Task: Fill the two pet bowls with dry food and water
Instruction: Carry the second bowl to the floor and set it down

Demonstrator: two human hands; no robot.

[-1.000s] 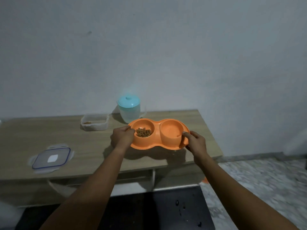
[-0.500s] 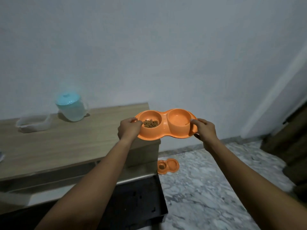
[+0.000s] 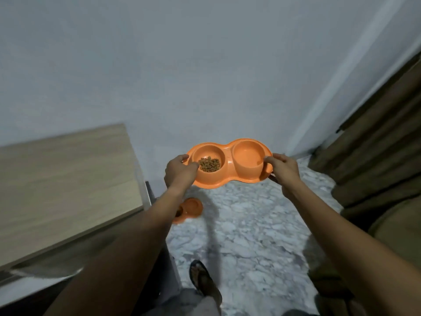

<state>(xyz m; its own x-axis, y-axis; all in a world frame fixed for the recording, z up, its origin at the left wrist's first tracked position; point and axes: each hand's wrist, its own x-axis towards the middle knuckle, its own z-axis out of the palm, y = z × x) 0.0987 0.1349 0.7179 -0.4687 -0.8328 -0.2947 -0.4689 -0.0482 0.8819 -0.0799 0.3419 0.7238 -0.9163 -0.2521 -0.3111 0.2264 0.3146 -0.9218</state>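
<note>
So dry brown food (image 3: 210, 164) stays in, I hold orange plastic twin bowl (image 3: 228, 156) flat; left hand (image 3: 180, 171), right hand (image 3: 283, 168) grip ends.

Bare forearms (image 3: 136, 236) — a dark flip-flop (image 3: 204, 280), a light grey trouser leg (image 3: 200, 304)

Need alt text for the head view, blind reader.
Two hands hold an orange double pet bowl above a marbled floor, left hand at the kibble end, right hand at the other. A second orange double bowl lies on the floor by a wooden table.
</note>
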